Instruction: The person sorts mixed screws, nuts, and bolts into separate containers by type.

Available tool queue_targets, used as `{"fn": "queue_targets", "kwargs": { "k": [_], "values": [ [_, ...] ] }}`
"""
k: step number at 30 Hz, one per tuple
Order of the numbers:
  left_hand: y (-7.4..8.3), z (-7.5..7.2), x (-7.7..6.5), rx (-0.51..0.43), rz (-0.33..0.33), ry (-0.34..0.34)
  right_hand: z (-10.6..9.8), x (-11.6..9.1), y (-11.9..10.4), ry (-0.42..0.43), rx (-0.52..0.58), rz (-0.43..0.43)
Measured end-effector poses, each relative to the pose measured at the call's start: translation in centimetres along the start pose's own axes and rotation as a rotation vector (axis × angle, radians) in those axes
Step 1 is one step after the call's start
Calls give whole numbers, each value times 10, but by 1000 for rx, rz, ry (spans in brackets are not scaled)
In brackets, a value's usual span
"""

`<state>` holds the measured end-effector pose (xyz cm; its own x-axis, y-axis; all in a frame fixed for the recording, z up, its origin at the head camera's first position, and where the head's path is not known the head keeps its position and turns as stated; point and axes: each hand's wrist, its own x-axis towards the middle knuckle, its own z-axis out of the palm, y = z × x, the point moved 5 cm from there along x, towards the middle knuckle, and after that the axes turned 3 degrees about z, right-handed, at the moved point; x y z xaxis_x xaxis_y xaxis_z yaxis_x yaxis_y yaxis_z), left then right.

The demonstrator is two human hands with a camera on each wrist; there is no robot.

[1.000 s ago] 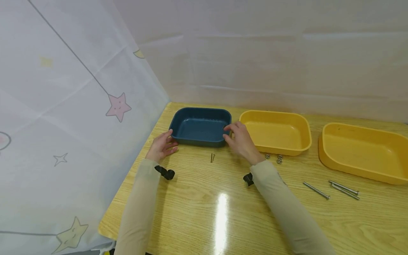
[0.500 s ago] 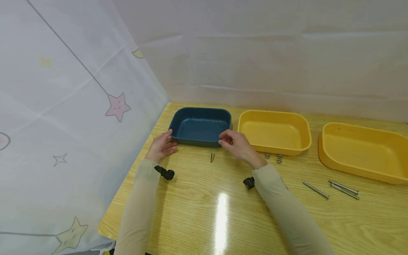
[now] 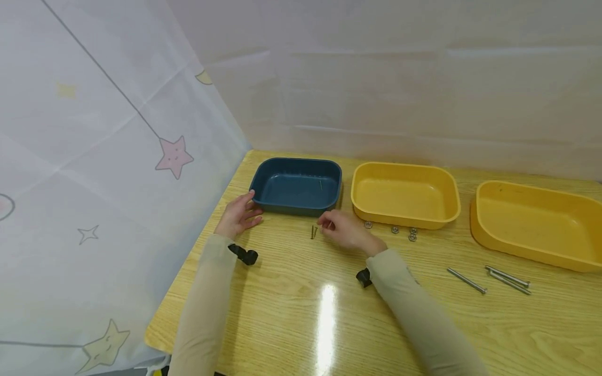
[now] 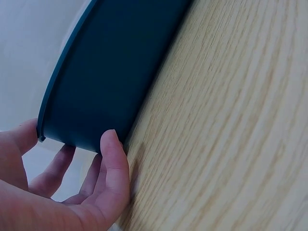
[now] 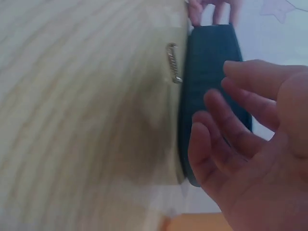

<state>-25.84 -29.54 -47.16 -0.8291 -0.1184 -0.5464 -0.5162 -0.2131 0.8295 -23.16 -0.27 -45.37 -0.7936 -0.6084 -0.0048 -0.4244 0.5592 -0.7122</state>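
My left hand (image 3: pixel 239 215) is at the left end of a dark blue tray (image 3: pixel 295 211). Its fingertips touch the rim and outer wall, as the left wrist view shows on the tray (image 4: pixel 103 77). One thin screw (image 3: pixel 321 185) lies inside the tray. Two small screws (image 3: pixel 313 232) lie side by side on the table in front of it. Just right of them is my right hand (image 3: pixel 345 230), its fingers loosely bent. In the right wrist view that hand (image 5: pixel 250 130) has spread fingers with nothing between them, and the screws (image 5: pixel 173 63) lie beyond the fingertips.
Two yellow trays, a middle one (image 3: pixel 404 215) and a right one (image 3: pixel 531 250), stand along the back. Several hex nuts (image 3: pixel 395 230) lie before the middle tray. A long bolt (image 3: pixel 466 281) and two more bolts (image 3: pixel 508 279) lie at the right. A curtain hangs behind.
My right hand has let go of a screw inside the blue tray, then come back over its rim and down beside the two screws. The left hand has stayed put.
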Motion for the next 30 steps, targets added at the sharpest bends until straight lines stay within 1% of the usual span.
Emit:
{"fn": "queue_targets", "kwargs": {
  "k": [2,5,8,15,30],
  "values": [
    [0,0,-1,1,0,-6,4,1,0,9,-51,-4],
    [0,-1,-1,8,-4,-9,9,1,-1,8,-86,-11],
    [0,-1,-1,12,-10,-4,14,2,-1,1,-91,-6],
    [0,0,-3,8,-15,5,21,4,2,-38,-117,53],
    [0,3,-4,11,-16,5,22,4,3,-36,-164,48]
  ]
}}
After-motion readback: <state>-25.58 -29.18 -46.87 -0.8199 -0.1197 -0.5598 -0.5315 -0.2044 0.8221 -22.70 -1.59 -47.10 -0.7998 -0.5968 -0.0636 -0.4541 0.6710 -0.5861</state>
